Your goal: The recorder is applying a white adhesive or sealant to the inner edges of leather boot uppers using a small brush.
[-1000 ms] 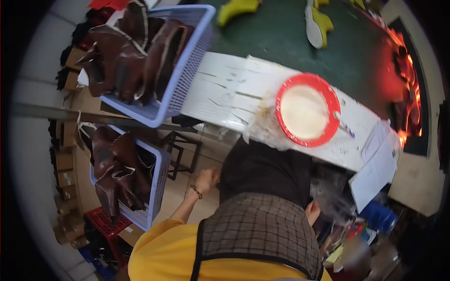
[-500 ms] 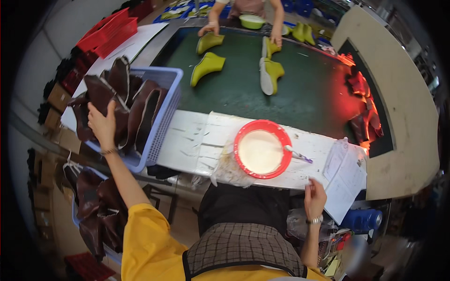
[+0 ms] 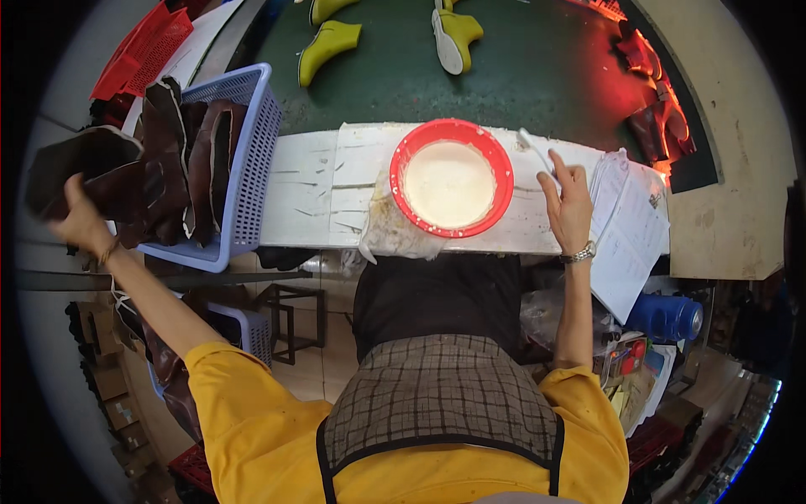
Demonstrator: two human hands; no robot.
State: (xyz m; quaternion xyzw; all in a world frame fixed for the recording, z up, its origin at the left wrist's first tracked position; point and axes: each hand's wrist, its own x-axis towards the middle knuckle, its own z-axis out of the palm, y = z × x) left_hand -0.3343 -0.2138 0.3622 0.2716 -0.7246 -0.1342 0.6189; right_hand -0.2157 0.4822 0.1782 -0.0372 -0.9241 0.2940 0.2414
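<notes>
Brush (image 3: 531,143) — now off red bowl (image 3: 502,190), in right fingers (image 3: 557,163).

- Between the blue basket (image 3: 254,143) and red bowl (image 3: 502,181), the white surface (image 3: 298,193) leaves a lane, narrowed by a crumpled cloth (image 3: 401,245).
- Upstanding leather pieces (image 3: 161,185) block a low rightward path for the fingers of the left hand (image 3: 82,222).
- The bowl bars a low leftward path from the right hand (image 3: 573,208); papers (image 3: 625,239) lie rightward.
- Behind the bowl, the green surface (image 3: 378,88) offers room before the boots (image 3: 326,52).
</notes>
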